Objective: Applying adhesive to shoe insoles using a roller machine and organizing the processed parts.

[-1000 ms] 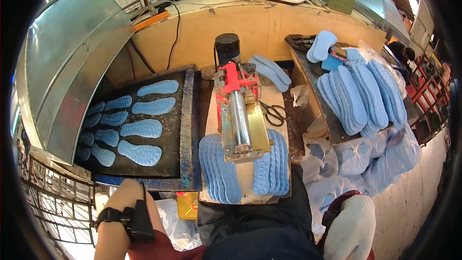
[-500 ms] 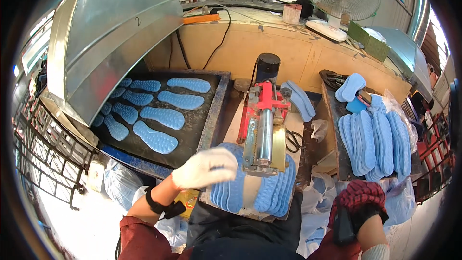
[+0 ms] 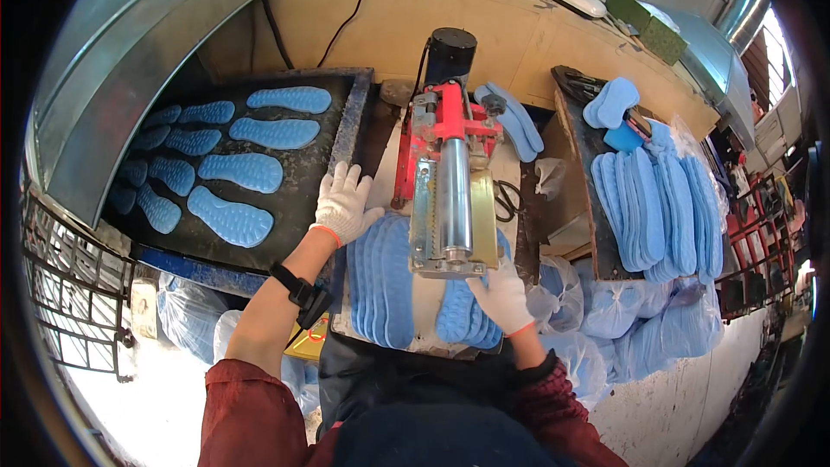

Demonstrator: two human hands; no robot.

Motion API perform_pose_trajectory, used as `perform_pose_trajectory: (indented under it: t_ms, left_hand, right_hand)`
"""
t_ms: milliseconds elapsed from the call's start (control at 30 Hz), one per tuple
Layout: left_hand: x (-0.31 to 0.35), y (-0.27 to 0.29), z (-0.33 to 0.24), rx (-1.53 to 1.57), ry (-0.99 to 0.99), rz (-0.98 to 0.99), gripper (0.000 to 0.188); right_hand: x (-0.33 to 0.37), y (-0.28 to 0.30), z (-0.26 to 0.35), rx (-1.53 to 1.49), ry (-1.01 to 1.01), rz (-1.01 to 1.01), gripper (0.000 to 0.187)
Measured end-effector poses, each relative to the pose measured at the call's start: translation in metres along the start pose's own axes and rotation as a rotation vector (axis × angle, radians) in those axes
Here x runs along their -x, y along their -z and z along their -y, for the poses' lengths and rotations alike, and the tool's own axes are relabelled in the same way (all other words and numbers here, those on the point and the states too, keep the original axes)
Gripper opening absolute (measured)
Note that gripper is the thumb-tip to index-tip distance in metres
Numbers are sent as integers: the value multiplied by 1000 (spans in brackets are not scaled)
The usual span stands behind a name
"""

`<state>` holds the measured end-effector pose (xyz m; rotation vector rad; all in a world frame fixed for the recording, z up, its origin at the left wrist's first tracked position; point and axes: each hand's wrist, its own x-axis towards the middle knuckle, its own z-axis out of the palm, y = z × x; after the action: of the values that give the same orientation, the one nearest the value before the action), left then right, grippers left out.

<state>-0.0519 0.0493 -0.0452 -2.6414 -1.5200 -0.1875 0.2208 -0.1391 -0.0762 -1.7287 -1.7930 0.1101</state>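
"One blue insole stack (image 3: 376, 285) lay just below and right of the left grip (image 3: 344, 203); where was the other stack (image 3: 458, 311)?"
"Against the right grip (image 3: 501, 298), on its left side."
"Were they pinching?"
"The left was spread, fingers apart. With the right, I couldn't tell."
"And beyond?"
"A red-and-silver machine (image 3: 456, 199) stood between the grips, farther forward. Loose insoles (image 3: 240, 172) lay left of the left grip on a black bed (image 3: 303, 177); piled insoles (image 3: 640, 212) covered a counter (image 3: 579, 134) right of the right grip."
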Motion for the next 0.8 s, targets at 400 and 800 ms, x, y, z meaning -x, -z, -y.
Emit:
perform_pose_trajectory:
  t_ms: [400, 800]
  left_hand:
    - [15, -14, 10, 281, 97, -346, 54]
    - [119, 19, -93, 2177, 711, 556, 56]
  right_hand:
    - [-4, -70, -5, -367, -305, -223, 48]
    - [10, -15, 36, -1043, -527, 224, 21]
